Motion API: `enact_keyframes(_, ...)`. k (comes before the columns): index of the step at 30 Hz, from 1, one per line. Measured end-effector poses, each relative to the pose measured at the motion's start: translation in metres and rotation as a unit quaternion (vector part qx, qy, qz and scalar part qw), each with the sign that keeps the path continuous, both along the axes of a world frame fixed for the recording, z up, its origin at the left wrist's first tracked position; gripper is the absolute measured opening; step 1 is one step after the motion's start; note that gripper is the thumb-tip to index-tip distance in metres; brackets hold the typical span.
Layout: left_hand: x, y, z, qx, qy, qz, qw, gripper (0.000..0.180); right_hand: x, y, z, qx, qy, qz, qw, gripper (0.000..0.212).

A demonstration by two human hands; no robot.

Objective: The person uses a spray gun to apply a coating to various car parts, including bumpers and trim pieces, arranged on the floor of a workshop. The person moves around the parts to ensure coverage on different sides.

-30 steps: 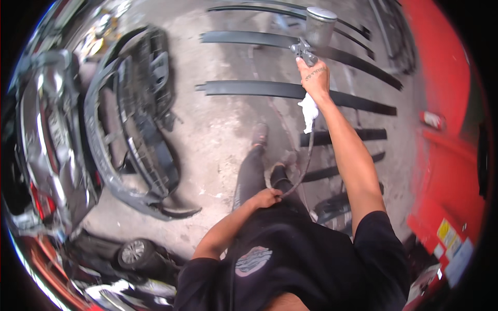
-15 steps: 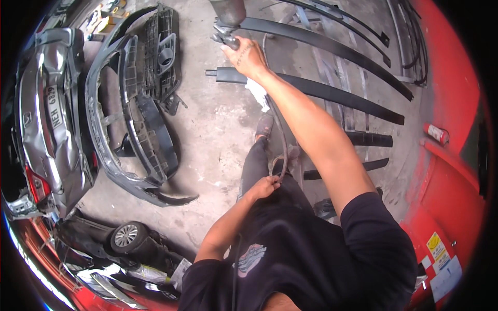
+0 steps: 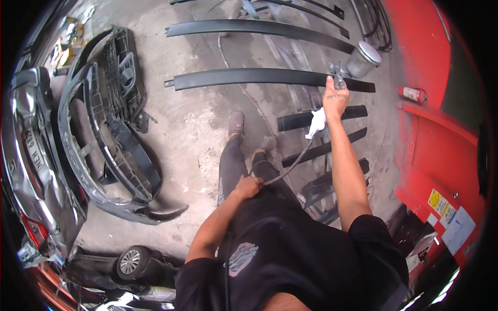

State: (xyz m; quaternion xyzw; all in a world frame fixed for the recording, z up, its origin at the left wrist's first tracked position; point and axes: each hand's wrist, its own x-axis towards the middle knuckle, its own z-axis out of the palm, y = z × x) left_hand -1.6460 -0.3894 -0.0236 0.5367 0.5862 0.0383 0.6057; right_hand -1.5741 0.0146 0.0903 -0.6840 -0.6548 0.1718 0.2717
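My right hand [image 3: 336, 99] is closed around a spray gun [image 3: 362, 59] with a grey cup, held out over the right end of a long black trim strip [image 3: 244, 78]. A white cloth [image 3: 317, 123] hangs just below that hand, around the hose. Close to my waist, my left hand [image 3: 250, 186] grips the dark air hose [image 3: 296, 163], which runs up toward the gun. Beyond the first strip lies another long black strip [image 3: 249, 27]. Shorter black strips [image 3: 332, 117] sit nearer to me, under my right forearm.
Bumper parts [image 3: 98, 150] with a black grille [image 3: 116, 78] lie on the floor at left, beside a dented grey car panel [image 3: 39, 155]. A wheel [image 3: 130, 263] is at the lower left. Red panels [image 3: 436, 145] and a red cylinder [image 3: 414, 95] stand at right.
My right hand has swung right with the spray gun, from the strips' left ends to their right ends. My left hand still grips the hose. The whole view has shifted.
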Motion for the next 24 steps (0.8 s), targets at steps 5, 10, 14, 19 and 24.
enact_keyframes(5, 0.005, -0.005, -0.01, 0.004, 0.006, 0.033, 0.999, 0.021, 0.002, -0.002, -0.016, -0.03, 0.009, -0.029, 0.999, 0.031)
enact_keyframes(10, 0.009, -0.021, -0.022, 0.027, 0.024, 0.043, 0.998, 0.024, -0.112, -0.037, -0.034, -0.086, 0.06, 0.087, 0.991, 0.035)
enact_keyframes(14, -0.005, -0.023, -0.019, 0.023, -0.029, 0.152, 0.988, 0.02, -0.225, -0.073, -0.054, -0.052, 0.101, 0.214, 0.97, 0.04)
enact_keyframes(19, -0.028, -0.024, -0.015, 0.008, -0.091, 0.41, 0.908, 0.015, -0.339, -0.101, -0.047, -0.151, 0.128, 0.328, 0.924, 0.041)
enact_keyframes(24, -0.055, 0.0, -0.008, -0.011, -0.083, 0.411, 0.908, 0.018, -0.352, -0.085, -0.051, -0.162, 0.185, 0.412, 0.878, 0.038)
